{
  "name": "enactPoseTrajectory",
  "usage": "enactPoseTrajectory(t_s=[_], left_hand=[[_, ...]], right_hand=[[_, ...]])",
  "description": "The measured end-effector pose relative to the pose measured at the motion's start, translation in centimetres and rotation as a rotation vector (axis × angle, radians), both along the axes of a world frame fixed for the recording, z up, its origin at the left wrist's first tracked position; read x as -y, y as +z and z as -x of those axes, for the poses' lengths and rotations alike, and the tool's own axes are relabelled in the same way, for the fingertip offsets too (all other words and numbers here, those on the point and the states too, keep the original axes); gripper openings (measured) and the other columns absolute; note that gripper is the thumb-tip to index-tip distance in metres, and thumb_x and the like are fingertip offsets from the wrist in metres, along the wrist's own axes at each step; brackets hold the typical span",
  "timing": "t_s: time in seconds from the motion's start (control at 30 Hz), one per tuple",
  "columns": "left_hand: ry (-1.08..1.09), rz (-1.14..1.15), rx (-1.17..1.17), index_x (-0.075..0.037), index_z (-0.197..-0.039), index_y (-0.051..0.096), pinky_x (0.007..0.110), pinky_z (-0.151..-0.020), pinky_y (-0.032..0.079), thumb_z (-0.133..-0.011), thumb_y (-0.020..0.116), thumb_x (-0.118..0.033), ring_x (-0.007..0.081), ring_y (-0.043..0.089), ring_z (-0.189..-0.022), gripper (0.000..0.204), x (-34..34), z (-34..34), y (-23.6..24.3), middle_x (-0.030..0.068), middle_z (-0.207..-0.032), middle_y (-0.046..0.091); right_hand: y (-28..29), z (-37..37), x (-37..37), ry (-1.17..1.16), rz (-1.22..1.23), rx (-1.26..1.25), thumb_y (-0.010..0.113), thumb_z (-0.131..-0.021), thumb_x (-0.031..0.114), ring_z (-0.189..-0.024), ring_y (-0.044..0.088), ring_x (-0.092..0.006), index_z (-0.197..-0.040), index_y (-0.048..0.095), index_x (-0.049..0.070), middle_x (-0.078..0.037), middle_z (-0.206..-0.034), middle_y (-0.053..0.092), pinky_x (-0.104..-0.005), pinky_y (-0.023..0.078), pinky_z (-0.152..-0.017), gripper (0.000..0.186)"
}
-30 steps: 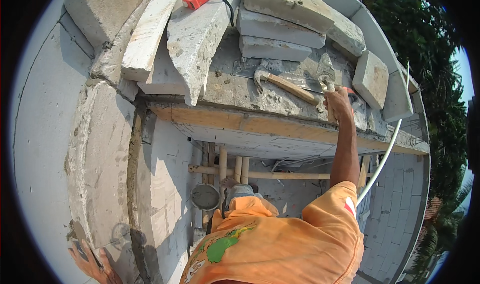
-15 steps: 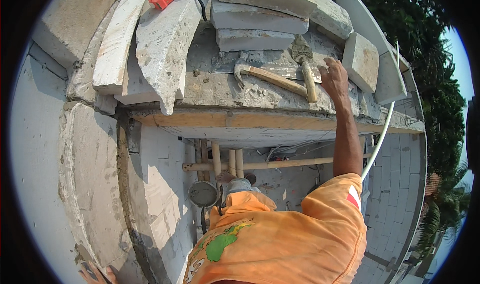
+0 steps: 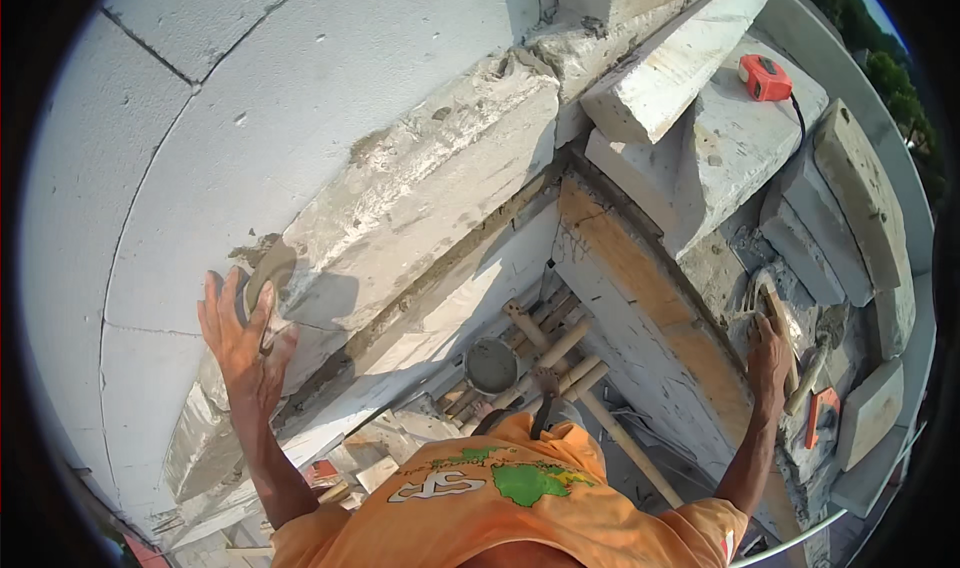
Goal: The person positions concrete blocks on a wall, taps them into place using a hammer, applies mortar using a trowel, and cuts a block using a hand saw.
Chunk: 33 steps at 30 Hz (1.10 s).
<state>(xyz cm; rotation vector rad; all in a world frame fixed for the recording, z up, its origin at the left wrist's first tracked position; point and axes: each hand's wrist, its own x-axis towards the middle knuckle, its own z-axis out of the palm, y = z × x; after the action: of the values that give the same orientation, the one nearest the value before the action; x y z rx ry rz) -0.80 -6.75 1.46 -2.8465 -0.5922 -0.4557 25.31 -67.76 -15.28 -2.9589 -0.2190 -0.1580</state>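
At the pale block wall (image 3: 200, 188) on the left, my left hand (image 3: 240, 343) has its fingers spread upward. A grey, flat, rounded tool (image 3: 270, 268) is between thumb and fingers; its exact kind is unclear. Dark mortar is smeared beside it. On the ledge at right my right hand (image 3: 768, 358) lies along a hammer (image 3: 790, 363) with a wooden handle. Most of that handle shows beside the hand. The fingertips are partly hidden, so grip or mere touch cannot be told. A mortar-coated trowel (image 3: 818, 358) and an orange-red tool handle (image 3: 823, 416) lie just right of it.
Cut pale blocks (image 3: 730, 138) fill the far right ledge, with a red tape measure (image 3: 766, 78) on top. A wooden board (image 3: 630, 253) runs along the ledge's edge. Below are bamboo poles (image 3: 640, 458) and a bucket of grey mix (image 3: 491, 366). A white pipe (image 3: 790, 538) curves at lower right.
The view has swung left toward the wall. My right hand has left the spot beside the trowel for the hammer. My left hand, barely in view before, now shows fully against the wall.
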Motion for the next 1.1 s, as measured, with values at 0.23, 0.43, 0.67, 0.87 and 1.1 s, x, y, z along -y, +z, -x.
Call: enactPoseTrajectory(t_s=[0.23, 0.43, 0.67, 0.87, 1.1], left_hand=[[0.076, -0.026, 0.1, -0.016, -0.122, 0.071, 0.061, -0.121, 0.011, -0.087, 0.073, -0.038, 0.0352, 0.025, -0.148, 0.041, 1.5, -0.6, -0.7, 0.0149, -0.146, 0.044], [0.028, 0.051, 0.215, -0.014, -0.121, 0.07, 0.062, -0.121, 0.01, -0.086, 0.075, -0.03, 0.035, 0.024, -0.148, 0.039, 1.9, 0.7, -1.8, 0.0168, -0.144, 0.045], [0.007, 0.08, 0.265, -0.014, -0.122, 0.07, 0.064, -0.12, 0.004, -0.087, 0.073, -0.03, 0.0347, 0.023, -0.149, 0.038, 1.6, -1.0, -1.9, 0.0172, -0.142, 0.046], [0.05, 0.082, 0.242, -0.016, -0.123, 0.07, 0.064, -0.12, 0.003, -0.089, 0.071, -0.032, 0.0339, 0.022, -0.148, 0.038, 0.8, 0.2, -2.9, 0.0165, -0.142, 0.046], [-0.076, -0.038, 0.37, -0.011, -0.117, 0.072, 0.069, -0.117, 0.007, -0.088, 0.07, -0.03, 0.036, 0.034, -0.142, 0.035, 0.2, 0.6, -3.5, 0.0186, -0.133, 0.054]], right_hand=[[-3.3, -0.9, 5.4, -0.039, 0.324, 0.234, 0.049, -0.101, 0.011, -0.08, 0.061, -0.033, -0.118, 0.062, -0.006, -0.02, -0.097, 0.063, -0.0411, 0.049, -0.072, 0.027], [7.7, -1.0, -4.7, -0.16, -0.26, 0.451, 0.049, -0.103, 0.013, -0.076, 0.058, -0.0244, -0.117, 0.062, -0.005, -0.014, -0.09, 0.062, -0.0353, 0.046, -0.066, 0.027], [15.5, -0.8, -26.3, 0.579, -0.874, 0.135, 0.053, -0.103, 0.014, -0.065, 0.05, -0.0102, -0.112, 0.064, -0.004, -0.005, -0.078, 0.06, -0.026, 0.041, -0.057, 0.023], [19.8, 4.6, -44.9, 0.997, -0.968, -0.214, 0.064, -0.099, 0.015, -0.069, 0.061, -0.0091, -0.108, 0.068, 0.002, -0.004, -0.085, 0.067, -0.0241, 0.045, -0.057, 0.017], [14.6, 10.0, -44.9, 1.132, -1.151, -0.411, 0.068, -0.094, 0.003, -0.065, 0.061, -0.0124, -0.104, 0.067, -0.002, -0.013, -0.095, 0.068, -0.0226, 0.045, -0.052, 0.012]])
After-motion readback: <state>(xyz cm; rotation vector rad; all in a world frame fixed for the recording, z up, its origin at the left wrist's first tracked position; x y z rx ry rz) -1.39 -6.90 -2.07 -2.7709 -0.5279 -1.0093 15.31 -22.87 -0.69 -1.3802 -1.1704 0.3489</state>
